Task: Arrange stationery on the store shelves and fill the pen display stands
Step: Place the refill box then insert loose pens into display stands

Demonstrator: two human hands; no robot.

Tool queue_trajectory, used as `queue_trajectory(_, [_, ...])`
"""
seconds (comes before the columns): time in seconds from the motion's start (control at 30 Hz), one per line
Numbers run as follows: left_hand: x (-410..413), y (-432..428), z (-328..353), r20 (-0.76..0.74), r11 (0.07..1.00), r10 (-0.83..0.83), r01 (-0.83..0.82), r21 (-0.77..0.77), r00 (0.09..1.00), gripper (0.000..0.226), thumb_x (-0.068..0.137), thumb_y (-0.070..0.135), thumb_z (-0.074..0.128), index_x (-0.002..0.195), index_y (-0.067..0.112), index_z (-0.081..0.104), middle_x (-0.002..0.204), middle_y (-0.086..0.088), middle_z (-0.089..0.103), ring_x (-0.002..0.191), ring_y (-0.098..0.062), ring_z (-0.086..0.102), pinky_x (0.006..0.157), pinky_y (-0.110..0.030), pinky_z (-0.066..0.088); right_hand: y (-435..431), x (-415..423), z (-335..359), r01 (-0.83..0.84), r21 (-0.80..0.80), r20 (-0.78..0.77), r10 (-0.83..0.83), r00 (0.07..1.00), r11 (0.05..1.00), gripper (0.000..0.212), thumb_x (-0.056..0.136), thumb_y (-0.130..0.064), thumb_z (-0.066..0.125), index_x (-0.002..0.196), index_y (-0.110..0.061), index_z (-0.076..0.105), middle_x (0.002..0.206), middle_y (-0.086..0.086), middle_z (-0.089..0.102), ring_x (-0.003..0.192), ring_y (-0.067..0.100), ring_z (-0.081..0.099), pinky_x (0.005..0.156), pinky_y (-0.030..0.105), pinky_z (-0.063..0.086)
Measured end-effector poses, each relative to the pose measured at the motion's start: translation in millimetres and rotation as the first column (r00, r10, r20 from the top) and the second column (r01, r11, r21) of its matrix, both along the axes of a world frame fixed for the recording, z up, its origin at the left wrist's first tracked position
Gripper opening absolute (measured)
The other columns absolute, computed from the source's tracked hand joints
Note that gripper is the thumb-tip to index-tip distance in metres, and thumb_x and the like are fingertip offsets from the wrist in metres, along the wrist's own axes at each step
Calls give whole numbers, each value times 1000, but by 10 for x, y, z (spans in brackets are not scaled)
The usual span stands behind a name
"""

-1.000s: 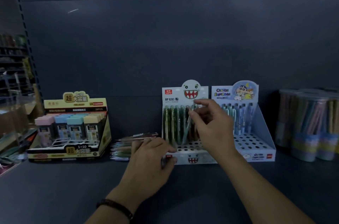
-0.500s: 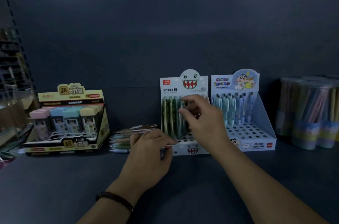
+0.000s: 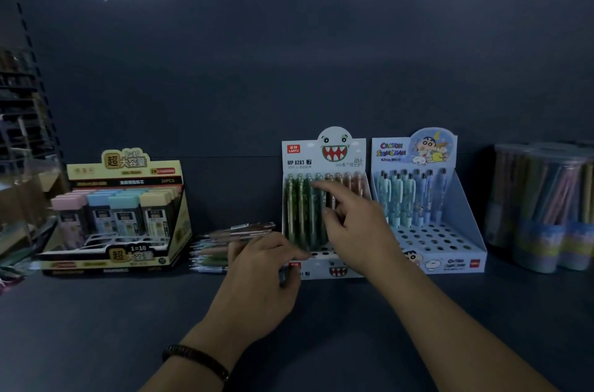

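Head view, near to far: we see a dark blue-grey shelf (image 3: pixel 96 343) running under both forearms, dimly lit, with a dark panel wall rising behind the goods. On our left wrist sits a dark beaded bracelet (image 3: pixel 196 359). Our left hand (image 3: pixel 260 276) rests knuckles up at the front left corner of the monster-face pen stand (image 3: pixel 324 150), fingers curled and thumb tucked beneath; whether it grips a pen we cannot tell. Just beyond that hand lies a loose pile of pens (image 3: pixel 231 240), long axes running left to right, flat on the shelf. Our right hand (image 3: pixel 356 231) reaches over the stand's punched tray, fingers loosely spread, the index finger stretched toward the upright green pens (image 3: pixel 302 215), thumb near their barrels; it pinches nothing we can make out. Those pens stand vertically, clicker ends up, filling the back rows, with brownish ones beside them. Right of that hand stands the Crayon Shin-chan pen stand (image 3: pixel 463 218), blue pens upright in its back rows, front holes bare. Farther right are clear tubs of pencils (image 3: pixel 543 205). Far left of our left hand sits a yellow display box of pencil-lead cases (image 3: pixel 119 211).
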State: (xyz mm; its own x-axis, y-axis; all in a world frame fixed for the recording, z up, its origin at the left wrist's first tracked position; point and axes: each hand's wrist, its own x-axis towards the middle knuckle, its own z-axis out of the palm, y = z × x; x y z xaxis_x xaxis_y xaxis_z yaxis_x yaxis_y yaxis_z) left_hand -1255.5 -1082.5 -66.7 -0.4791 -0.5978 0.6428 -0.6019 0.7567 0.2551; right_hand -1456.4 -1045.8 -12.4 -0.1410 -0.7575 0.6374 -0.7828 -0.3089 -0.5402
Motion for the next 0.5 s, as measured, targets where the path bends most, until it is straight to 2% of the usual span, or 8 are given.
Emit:
queue_trajectory(0.17, [16,26,24,-40,999,-33,33,-5,999,29,92,27,68,110,50,70,107,29,58,105,6,56,96,-37,37,4,7,-35,-27,-31,37,28,999,999,54,104,-19,55,144,-56,48,52,-4,51,47,9,46,56,33,50])
queue_trajectory(0.27, [63,-23,69,-162,994,-100,105,21,982,34,89,22,73,109,49,69,107,26,60,94,0,61,89,-39,48,38,65,-30,-35,-55,78,39,996,998,49,105,-23,56,145,-49,47,53,-5,49,48,7,46,57,32,49])
queue_trajectory(0.33, [149,-75,147,-241,993,-113,120,14,964,37,86,15,78,109,44,72,105,24,63,86,-3,63,81,-24,53,78,125,-17,-44,-64,71,49,996,997,36,104,-26,58,135,-43,52,55,-4,53,48,8,49,55,32,48])
queue_trajectory(0.4, [331,-185,229,-251,996,-84,90,14,964,37,83,11,82,105,39,75,100,23,65,83,0,63,77,-10,49,112,218,-6,-67,-52,26,69,997,996,21,102,-26,60,120,-38,58,57,-4,57,50,9,52,53,30,47])
queue_trajectory(0.43, [455,-248,255,-215,998,-55,59,14,975,34,83,13,82,103,40,74,98,23,64,84,1,63,79,-12,50,120,274,-8,-84,-32,2,84,996,996,15,102,-25,61,113,-36,60,58,-6,58,51,9,54,53,28,46])
queue_trajectory(0.5, [710,-356,244,-102,1000,16,-16,-4,995,27,86,25,77,103,45,70,101,25,62,90,1,63,86,-32,55,126,398,-19,-107,36,-75,109,991,994,7,101,-27,62,103,-32,64,61,-8,57,57,8,56,56,28,48])
